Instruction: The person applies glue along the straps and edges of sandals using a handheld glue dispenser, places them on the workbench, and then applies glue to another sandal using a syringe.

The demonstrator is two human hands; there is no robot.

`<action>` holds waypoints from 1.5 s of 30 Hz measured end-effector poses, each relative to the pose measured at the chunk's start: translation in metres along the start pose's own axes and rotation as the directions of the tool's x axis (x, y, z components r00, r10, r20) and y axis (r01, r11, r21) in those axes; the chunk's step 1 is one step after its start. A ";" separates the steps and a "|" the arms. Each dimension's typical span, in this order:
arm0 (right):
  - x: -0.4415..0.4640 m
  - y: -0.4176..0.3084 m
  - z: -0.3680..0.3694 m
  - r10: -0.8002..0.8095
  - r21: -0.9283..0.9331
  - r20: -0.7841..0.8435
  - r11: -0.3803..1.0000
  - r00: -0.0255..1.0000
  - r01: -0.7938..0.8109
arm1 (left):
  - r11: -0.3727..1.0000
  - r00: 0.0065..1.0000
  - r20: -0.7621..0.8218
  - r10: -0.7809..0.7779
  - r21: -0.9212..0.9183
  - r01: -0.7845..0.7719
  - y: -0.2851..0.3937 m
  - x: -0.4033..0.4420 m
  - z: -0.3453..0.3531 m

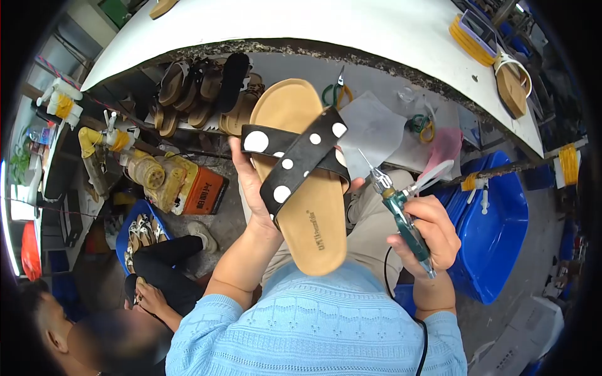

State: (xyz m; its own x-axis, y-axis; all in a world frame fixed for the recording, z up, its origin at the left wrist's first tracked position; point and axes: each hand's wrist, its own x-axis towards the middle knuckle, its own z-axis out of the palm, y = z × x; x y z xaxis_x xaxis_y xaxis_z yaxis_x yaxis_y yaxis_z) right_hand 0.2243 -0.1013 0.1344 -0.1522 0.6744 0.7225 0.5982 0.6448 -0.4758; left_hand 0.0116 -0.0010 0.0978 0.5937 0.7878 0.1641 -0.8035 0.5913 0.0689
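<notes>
A tan-soled sandal point(313, 219) with crossed black straps and white polka dots is held up in front of me, its footbed facing me. My left hand point(252, 191) is closed round it from behind; the thumb shows at the left edge and a fingertip at the right. In my right hand point(433, 232) is a green and silver pen-like tool point(404, 225) with a thin metal nozzle. The nozzle points up and left toward the strap, apart from the sandal. A clear tube leaves the tool's upper end.
Several sandals point(194, 94) fill the shelf under the white table point(301, 22). Scissors point(338, 94) and clear plastic point(373, 128) lie there too. Blue tubs point(501, 232) stand at right. A seated co-worker point(169, 269) is at lower left, near an orange box point(204, 191).
</notes>
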 end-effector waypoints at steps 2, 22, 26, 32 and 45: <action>0.004 0.000 0.004 -0.034 -0.014 -0.005 0.999 0.999 0.034 | 0.999 0.999 0.021 -0.033 0.028 0.033 0.003 -0.002 -0.003; 0.019 0.003 0.021 0.089 -0.132 -0.065 0.987 0.994 -0.097 | 0.990 0.998 -0.047 0.032 0.137 -0.026 -0.016 0.005 0.012; 0.020 0.003 0.021 0.076 -0.186 -0.053 0.979 0.996 -0.085 | 0.988 0.994 -0.106 0.036 0.156 -0.019 -0.013 0.001 0.009; 0.021 0.003 0.019 0.086 -0.245 -0.041 0.965 0.995 -0.093 | 0.991 0.998 -0.060 0.033 0.135 -0.025 -0.014 0.004 0.000; 0.019 0.003 0.011 0.198 -0.196 -0.028 0.960 0.980 -0.200 | 0.915 0.968 -0.200 0.148 0.400 -0.057 -0.024 0.011 -0.002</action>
State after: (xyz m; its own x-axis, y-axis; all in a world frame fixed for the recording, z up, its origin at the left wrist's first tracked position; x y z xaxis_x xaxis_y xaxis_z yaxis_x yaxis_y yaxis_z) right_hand 0.2145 -0.0820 0.1411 -0.0084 0.7781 0.6280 0.7592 0.4137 -0.5024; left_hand 0.0373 -0.0058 0.0963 0.4649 0.8849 -0.0282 -0.7858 0.4270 0.4474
